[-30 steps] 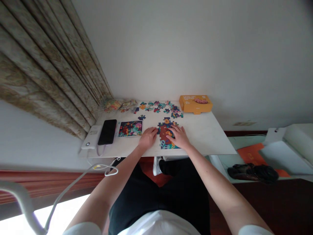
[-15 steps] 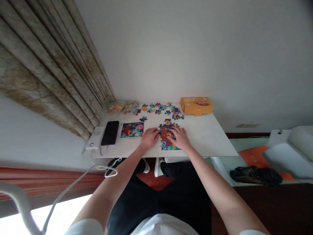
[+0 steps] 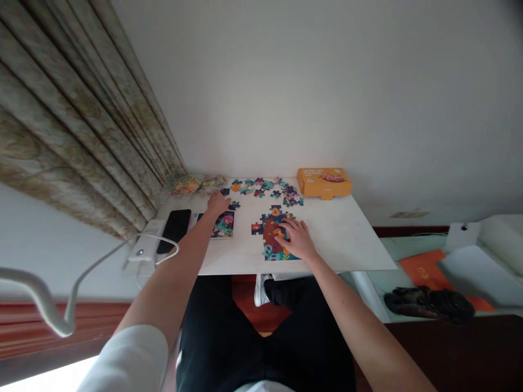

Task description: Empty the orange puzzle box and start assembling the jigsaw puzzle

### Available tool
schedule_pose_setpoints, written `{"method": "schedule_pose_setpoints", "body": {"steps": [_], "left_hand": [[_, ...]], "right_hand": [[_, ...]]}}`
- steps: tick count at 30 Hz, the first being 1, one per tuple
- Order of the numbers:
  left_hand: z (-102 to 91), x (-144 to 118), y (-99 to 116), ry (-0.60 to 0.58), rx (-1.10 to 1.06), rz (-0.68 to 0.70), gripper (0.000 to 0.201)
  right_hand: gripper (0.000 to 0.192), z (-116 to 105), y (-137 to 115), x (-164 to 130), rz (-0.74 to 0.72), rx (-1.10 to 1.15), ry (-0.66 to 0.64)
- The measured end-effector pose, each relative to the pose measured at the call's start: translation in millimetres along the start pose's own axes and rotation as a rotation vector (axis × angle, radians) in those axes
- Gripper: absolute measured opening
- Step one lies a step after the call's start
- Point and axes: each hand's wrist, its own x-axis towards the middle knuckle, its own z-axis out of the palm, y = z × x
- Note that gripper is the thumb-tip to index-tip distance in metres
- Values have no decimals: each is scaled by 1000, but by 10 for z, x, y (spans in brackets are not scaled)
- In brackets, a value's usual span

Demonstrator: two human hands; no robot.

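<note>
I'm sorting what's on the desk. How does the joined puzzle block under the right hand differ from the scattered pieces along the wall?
The joined puzzle block is one interlocked patch near the front edge, with the right hand flat on it; the scattered pieces lie singly or in small clumps at the back. The block is touched; the scattered pieces are not, though the left hand reaches near them. Both show the same bright colours.

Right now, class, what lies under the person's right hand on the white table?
The right hand rests on the colourful part-assembled jigsaw puzzle on the white table; pieces beneath the palm are hidden.
</note>
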Motion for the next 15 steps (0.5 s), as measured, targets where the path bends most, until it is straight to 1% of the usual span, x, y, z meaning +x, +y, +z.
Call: {"method": "schedule_pose_setpoints", "body": {"steps": [2,4,6,9,11,13,15], "left_hand": [[5,70,-18,5,6,-35,43],[12,128,-39,21,15,-39,38],[18,182,-66,32,33,-11,34],[17,258,-114,22,50,40,29],[9,307,-143,6,32,22,32],[0,348,-164,-6,-3,-33,39],[-9,374,-177,0,-72,-69,41]], "right_hand": [[43,7,43,12,31,71,32],[42,4,90,22,73,171,84],[41,-6,126,26,102,260,133],[37,-16,148,20,125,311,158],[34,-14,149,15,138,325,162],[33,-7,151,14,144,353,175],[33,1,155,17,153,382,195]]}}
